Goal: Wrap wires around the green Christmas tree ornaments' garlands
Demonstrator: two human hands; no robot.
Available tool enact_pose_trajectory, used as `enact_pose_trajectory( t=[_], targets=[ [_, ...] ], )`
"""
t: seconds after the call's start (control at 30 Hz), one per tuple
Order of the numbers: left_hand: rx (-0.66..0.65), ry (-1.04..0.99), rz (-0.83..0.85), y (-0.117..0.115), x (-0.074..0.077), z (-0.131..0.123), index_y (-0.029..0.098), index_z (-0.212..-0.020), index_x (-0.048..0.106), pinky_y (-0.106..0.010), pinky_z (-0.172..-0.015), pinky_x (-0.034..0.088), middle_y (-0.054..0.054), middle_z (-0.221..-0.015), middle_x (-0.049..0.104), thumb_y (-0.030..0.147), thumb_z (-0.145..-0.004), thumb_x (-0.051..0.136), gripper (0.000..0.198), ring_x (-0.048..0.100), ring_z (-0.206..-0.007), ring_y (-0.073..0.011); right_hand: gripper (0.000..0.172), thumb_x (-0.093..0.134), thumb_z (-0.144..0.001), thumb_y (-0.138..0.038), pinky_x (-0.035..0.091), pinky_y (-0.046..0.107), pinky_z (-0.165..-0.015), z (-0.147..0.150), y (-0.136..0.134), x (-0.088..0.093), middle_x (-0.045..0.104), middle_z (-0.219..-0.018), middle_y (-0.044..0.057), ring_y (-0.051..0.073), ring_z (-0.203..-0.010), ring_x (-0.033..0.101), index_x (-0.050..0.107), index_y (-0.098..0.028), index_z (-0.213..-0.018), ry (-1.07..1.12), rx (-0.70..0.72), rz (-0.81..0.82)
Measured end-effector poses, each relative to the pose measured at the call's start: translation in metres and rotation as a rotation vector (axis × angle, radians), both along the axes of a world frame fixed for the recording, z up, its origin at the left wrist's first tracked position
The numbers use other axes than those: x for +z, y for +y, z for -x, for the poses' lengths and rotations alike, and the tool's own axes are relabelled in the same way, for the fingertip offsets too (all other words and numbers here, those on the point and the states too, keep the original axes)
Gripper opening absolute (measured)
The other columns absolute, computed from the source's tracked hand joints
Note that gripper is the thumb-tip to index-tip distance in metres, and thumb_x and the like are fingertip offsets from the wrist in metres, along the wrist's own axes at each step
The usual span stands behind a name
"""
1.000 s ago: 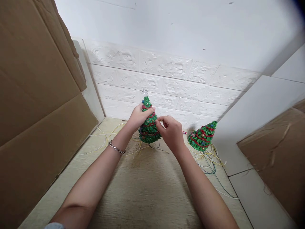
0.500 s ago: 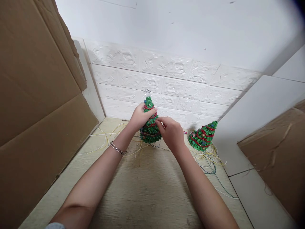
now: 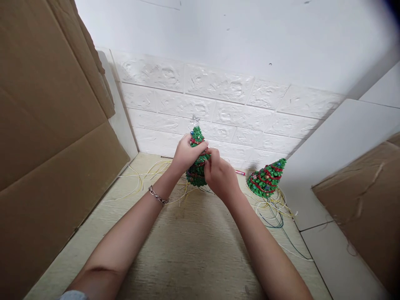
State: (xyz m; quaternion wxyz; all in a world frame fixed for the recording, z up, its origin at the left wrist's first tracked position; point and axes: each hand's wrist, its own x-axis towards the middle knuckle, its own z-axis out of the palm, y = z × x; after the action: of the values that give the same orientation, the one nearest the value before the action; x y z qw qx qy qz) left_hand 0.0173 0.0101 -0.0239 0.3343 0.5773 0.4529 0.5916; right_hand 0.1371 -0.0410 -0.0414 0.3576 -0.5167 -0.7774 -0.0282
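Left hand (image 3: 185, 154): closed around the upper part of a decorated green tree (image 3: 196, 177), thumb across its front. Right hand (image 3: 223, 175): fingers curled, index and thumb drawn narrow against the tree's right side; whether they pinch anything cannot be told.

Tree, held: one, roughly upright over the tabletop (image 3: 175, 254), between the hands; whether its base rests there is unclear. Fitted with a clear star (image 3: 195, 120) at the tip, a blue bauble (image 3: 191, 133) near the top and red garland (image 3: 192, 141).

Changes noted: right fingertips now higher and farther across the tree, hiding more of its lower right side; tree slightly to the right in view; left grip unaltered. Judged meaning: one hand steadies while the other attends to a higher spot in the trim.

Also present: second tree (image 3: 266, 180), tilted, to the right, with loose wires (image 3: 276, 208) below; red-and-white stick (image 3: 240, 172) behind the right hand.
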Motion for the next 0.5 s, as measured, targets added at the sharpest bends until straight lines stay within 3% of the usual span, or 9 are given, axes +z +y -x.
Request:
enact_pose_trajectory(
  t=[0.13,0.27,0.5],
  targets=[
    [0.027,-0.187,0.013,0.0015,0.0044,0.0019,0.017,-0.075,0.055,-0.027,-0.064,0.045,0.0,-0.071,0.057,0.033,-0.064,0.067,0.022,0.054,-0.066,-0.0125,0.024,0.046,-0.085,-0.03,0.037,0.033,-0.065,-0.0026,-0.001,0.0037,0.064,-0.08,0.007,0.019,-0.069,0.055,0.048,-0.016,-0.105,0.055,0.011,-0.04],
    [0.035,-0.35,0.024,0.0026,0.0087,0.0046,0.018,-0.074,0.054,-0.026,-0.061,0.045,0.001,-0.069,0.054,0.031,-0.064,0.068,0.022,0.052,-0.062,-0.011,0.011,0.049,-0.085,-0.025,0.04,0.034,-0.071,-0.0064,-0.0007,0.0065,0.063,-0.091,0.008,0.019,-0.079,0.056,0.054,-0.018,-0.092,0.11,0.036,-0.055],
    [0.018,-0.29,0.008,0.0049,0.0045,0.005,0.018,-0.074,0.054,-0.026,-0.063,0.045,0.001,-0.07,0.054,0.032,-0.065,0.069,0.022,0.051,-0.064,-0.0111,0.018,0.046,-0.09,-0.019,0.041,0.03,-0.07,-0.0099,0.0017,0.0061,0.067,-0.079,0.004,0.015,-0.071,0.057,0.063,-0.02,-0.085,0.153,0.057,-0.111]
  ],
)
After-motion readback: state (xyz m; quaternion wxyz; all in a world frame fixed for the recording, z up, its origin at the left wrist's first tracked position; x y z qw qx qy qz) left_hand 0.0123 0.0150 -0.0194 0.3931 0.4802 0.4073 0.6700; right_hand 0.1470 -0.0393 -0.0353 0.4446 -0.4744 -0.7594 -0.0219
